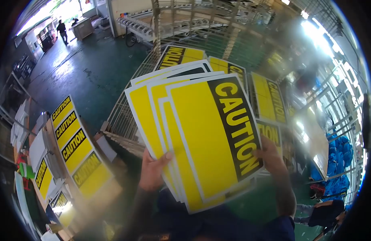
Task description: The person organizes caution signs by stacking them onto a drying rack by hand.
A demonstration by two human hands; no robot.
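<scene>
Both hands hold a fanned stack of yellow caution signs, each with a black band and white borders, in front of my body. My left hand grips the lower left edges, its thumb lying on top. On the right side, my right hand pinches the edge of the stack beside the printed word, thumb on the front sign. The fingers of both hands are mostly hidden behind the signs. Beyond the stack, more caution signs lie on a wire rack.
A long sheet of caution prints lies on a bench to the left, near a smaller printed sign. Blue wrapped bundles sit at the right by metal racks. A person is on the green floor far off.
</scene>
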